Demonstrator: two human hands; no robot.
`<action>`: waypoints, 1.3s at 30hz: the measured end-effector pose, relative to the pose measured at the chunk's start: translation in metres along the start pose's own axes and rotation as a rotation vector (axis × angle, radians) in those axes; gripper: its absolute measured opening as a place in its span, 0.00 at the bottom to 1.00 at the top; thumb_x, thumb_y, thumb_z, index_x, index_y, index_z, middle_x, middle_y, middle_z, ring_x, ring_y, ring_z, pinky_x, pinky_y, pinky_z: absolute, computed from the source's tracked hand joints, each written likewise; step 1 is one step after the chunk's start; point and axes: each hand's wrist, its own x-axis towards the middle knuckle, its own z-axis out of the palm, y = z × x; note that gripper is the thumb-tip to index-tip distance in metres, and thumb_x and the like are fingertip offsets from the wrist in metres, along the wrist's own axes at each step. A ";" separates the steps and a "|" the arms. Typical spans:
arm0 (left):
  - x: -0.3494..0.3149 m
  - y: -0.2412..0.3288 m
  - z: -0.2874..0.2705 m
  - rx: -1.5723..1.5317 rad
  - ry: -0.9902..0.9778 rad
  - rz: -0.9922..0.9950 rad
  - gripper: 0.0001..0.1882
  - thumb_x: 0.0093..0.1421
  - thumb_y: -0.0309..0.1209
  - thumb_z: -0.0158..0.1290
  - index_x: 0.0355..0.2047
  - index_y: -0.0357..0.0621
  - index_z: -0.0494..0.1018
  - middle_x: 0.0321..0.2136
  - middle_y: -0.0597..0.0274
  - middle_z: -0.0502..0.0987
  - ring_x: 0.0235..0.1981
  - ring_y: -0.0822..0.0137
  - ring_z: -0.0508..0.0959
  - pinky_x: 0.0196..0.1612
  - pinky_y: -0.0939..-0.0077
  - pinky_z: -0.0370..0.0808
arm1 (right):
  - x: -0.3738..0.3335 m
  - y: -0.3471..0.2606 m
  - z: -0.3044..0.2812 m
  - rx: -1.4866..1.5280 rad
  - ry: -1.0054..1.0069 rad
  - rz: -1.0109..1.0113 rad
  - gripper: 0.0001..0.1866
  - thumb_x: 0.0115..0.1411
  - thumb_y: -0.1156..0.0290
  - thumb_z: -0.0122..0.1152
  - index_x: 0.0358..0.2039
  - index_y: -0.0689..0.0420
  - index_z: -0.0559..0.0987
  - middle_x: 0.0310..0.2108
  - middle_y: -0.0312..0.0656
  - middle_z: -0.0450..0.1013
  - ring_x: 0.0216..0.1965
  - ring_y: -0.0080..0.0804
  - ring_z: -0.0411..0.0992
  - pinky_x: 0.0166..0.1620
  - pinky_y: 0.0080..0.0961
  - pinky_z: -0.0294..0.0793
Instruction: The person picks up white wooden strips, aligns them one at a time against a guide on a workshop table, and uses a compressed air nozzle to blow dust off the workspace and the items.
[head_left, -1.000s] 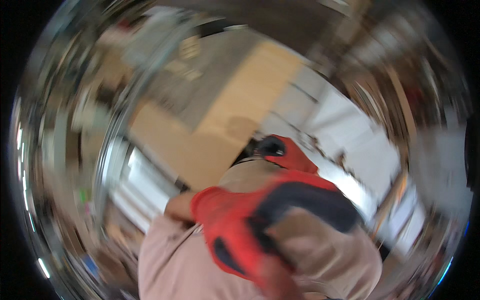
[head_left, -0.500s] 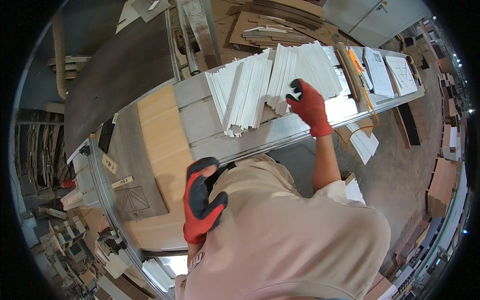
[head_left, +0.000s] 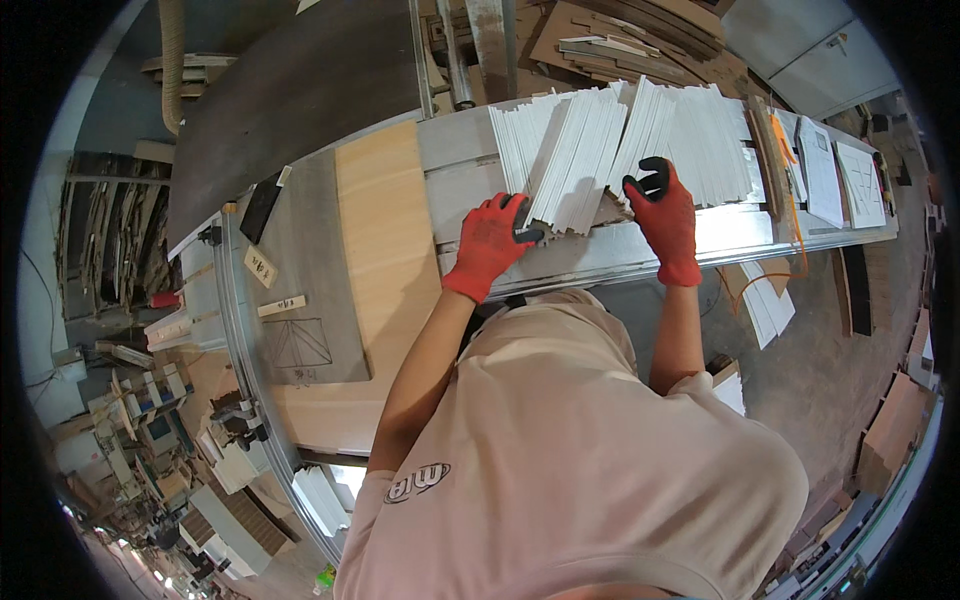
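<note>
Since half a second ago, the left hand (head_left: 493, 235) has swung from beside the shirt (head_left: 570, 430) up to the strips (head_left: 575, 150), while the right hand (head_left: 665, 220) is again by their near ends. Toward the left end of the tabletop (head_left: 460, 155), a grey, faintly grained board (head_left: 315, 250) lies flat on a smooth, honey-coloured panel (head_left: 385, 220); pale wooden tags (head_left: 281, 306) rest on it, perhaps as markers (a fan of lines is drawn near its near end). Just right of the panel, the left hand is half curled, thumb apart from fingers, with nothing visible in it; whether it touches the strips, I cannot tell. Thin, straight and white, the strips lie in overlapping bundles across the tabletop's far side, probably laid lengthwise together to stay bundled; their ends are ragged. At their near ends the right hand has its fingers hooked and thumb parted, seemingly empty. Beyond, brown timber (head_left: 766, 160) seems to border the strips, and flat papers (head_left: 819, 172) lie toward the tabletop's right end, perhaps kept aside for reading.
</note>
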 end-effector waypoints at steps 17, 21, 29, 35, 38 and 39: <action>0.013 -0.012 -0.004 -0.270 -0.034 -0.105 0.24 0.50 0.34 0.62 0.50 0.51 0.75 0.40 0.57 0.77 0.44 0.52 0.77 0.48 0.61 0.73 | 0.003 -0.012 0.009 0.047 -0.033 -0.048 0.18 0.56 0.64 0.68 0.45 0.54 0.75 0.27 0.41 0.79 0.27 0.34 0.78 0.34 0.32 0.75; 0.014 -0.010 -0.007 -0.228 0.012 -0.096 0.23 0.52 0.33 0.63 0.49 0.46 0.76 0.40 0.56 0.79 0.42 0.52 0.79 0.46 0.63 0.75 | -0.002 -0.017 0.012 0.053 -0.061 -0.056 0.18 0.56 0.65 0.68 0.45 0.54 0.75 0.27 0.41 0.79 0.27 0.34 0.78 0.35 0.31 0.75; 0.014 0.011 -0.022 -0.317 0.031 -0.197 0.21 0.51 0.34 0.62 0.47 0.48 0.76 0.38 0.56 0.78 0.39 0.50 0.78 0.44 0.61 0.76 | -0.002 -0.008 0.050 0.524 -0.258 -0.043 0.16 0.59 0.66 0.66 0.45 0.57 0.76 0.30 0.37 0.79 0.28 0.24 0.77 0.30 0.22 0.74; 0.018 0.011 -0.022 -0.667 0.113 -0.218 0.24 0.51 0.29 0.65 0.48 0.35 0.75 0.41 0.51 0.81 0.42 0.61 0.81 0.49 0.69 0.75 | -0.013 -0.015 0.095 0.717 -0.269 0.259 0.16 0.61 0.63 0.66 0.44 0.60 0.78 0.29 0.38 0.79 0.27 0.19 0.74 0.29 0.18 0.73; 0.019 0.019 -0.026 -0.703 0.054 -0.251 0.25 0.50 0.27 0.67 0.49 0.33 0.74 0.41 0.52 0.81 0.43 0.65 0.80 0.50 0.71 0.75 | -0.013 -0.015 0.109 0.835 -0.173 0.272 0.15 0.60 0.63 0.68 0.39 0.60 0.78 0.29 0.36 0.77 0.27 0.20 0.74 0.30 0.19 0.74; 0.017 0.023 -0.028 -0.721 0.033 -0.222 0.26 0.50 0.27 0.67 0.50 0.34 0.73 0.42 0.51 0.81 0.44 0.65 0.80 0.50 0.71 0.75 | -0.012 -0.014 0.112 0.834 -0.149 0.293 0.15 0.59 0.63 0.69 0.38 0.60 0.77 0.29 0.36 0.77 0.27 0.20 0.74 0.30 0.19 0.74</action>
